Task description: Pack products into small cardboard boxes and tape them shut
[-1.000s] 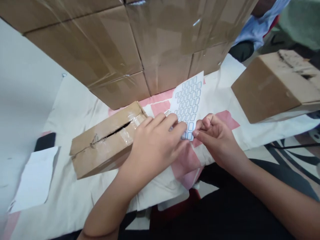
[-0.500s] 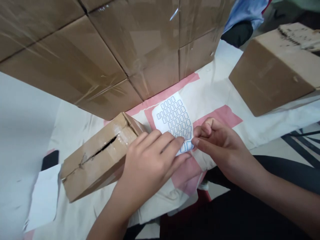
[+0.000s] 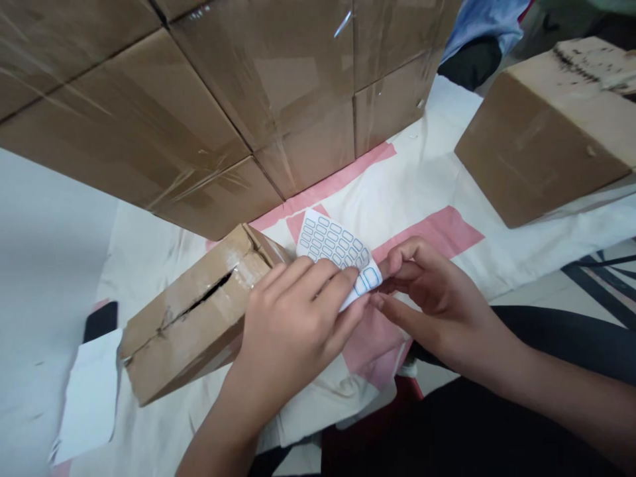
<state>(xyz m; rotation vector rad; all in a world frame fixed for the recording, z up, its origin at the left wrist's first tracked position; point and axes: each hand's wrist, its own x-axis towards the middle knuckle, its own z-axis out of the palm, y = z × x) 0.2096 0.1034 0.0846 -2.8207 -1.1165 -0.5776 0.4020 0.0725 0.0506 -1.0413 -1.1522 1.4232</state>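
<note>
One label sheet [image 3: 325, 240], partly invisible behind the left fingers [image 3: 338, 286]

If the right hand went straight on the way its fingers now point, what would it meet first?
Most likely the label sheet, its curled end directly at the front of the right hand, with the left hand just beyond. Depth is unclear, so contact is hard to confirm.

Sheet [image 3: 325, 240] white, rows of blue-outlined rectangles (bluest in front row); cloth [image 3: 397, 192] cream, pink patches; box [image 3: 201, 323] brown.
</note>
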